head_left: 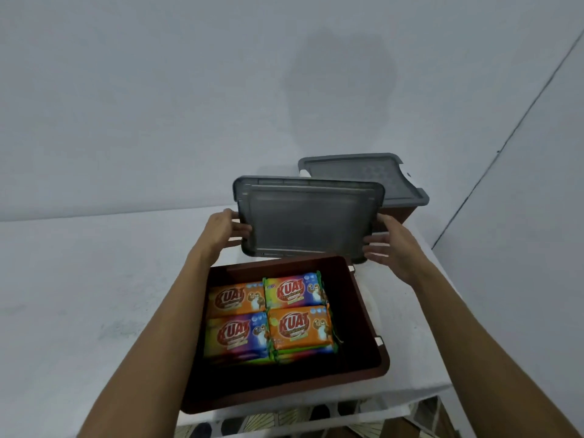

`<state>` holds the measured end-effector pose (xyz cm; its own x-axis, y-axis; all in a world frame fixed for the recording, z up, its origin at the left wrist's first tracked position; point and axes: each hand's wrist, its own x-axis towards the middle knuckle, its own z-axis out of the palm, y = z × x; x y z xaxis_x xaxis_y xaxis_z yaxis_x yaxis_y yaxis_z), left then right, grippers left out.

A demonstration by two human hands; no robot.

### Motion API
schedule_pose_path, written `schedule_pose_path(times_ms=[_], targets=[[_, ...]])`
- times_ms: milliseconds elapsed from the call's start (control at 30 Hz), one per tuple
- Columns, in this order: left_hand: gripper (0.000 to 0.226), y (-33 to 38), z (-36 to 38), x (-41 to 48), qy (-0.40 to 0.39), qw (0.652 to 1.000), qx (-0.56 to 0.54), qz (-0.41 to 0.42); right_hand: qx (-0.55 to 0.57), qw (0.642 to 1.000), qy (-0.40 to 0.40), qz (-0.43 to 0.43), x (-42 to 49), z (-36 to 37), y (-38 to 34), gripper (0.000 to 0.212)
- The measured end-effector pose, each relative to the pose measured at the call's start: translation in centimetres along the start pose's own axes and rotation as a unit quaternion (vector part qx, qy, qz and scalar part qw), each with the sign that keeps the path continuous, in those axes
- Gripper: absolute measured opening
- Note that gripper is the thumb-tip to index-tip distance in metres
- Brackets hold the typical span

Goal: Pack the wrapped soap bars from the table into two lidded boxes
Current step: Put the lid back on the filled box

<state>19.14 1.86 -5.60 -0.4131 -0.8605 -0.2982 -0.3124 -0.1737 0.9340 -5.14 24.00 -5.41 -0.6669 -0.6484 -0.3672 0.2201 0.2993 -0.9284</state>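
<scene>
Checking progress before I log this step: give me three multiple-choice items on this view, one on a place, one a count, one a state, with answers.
1. Where is the grey translucent plastic lid? A) on the floor B) held by the left hand and right hand beyond the open brown plastic box C) under the soap
2. How many wrapped soap bars show face up in that box? A) two B) four C) seven
3. The far brown box is: A) lidded B) open C) tipped over
Answers: B, both hands grip its side edges in the air; B, two orange and two rainbow wrappers show; A, a second grey lid covers it.
</scene>
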Motion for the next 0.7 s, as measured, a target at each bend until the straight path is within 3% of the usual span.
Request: schedule_pose_path(times_ms=[100,200,267,400,533,700], targets=[[0.048,0.0,-2.8,-2.2,-0.016,0.996,-0.083,-0.017,0.118,0.993,-0.021,0.013,-1.0,0.0,-0.1,0.047],[0.049,-0.2,-5.1,-4.2,-0.023,0.998,-0.05,-0.01,0.148,0.988,-0.041,0.032,-1.8,0.2,-0.6,0.05],[0.036,-0.6,-6.0,-5.6,-0.005,1.0,0.009,0.019,0.1,0.994,-0.041,0.027,-2.3,0.6,-0.9,0.042],[0.011,-2.0,-6.9,-8.9,0.022,0.995,0.077,0.067,-0.026,0.996,-0.061,-0.058,-3.5,1.6,-0.6,0.005],[0.018,-3.8,-7.7,-12.5,0.035,0.99,0.12,0.073,-0.145,0.978,-0.083,-0.124,-5.3,1.8,-0.4,0.023],[0.021,-6.1,-8.3,-15.5,0.104,0.957,0.249,0.104,-0.301,0.925,-0.095,-0.212,-7.9,1.8,1.1,0.019]])
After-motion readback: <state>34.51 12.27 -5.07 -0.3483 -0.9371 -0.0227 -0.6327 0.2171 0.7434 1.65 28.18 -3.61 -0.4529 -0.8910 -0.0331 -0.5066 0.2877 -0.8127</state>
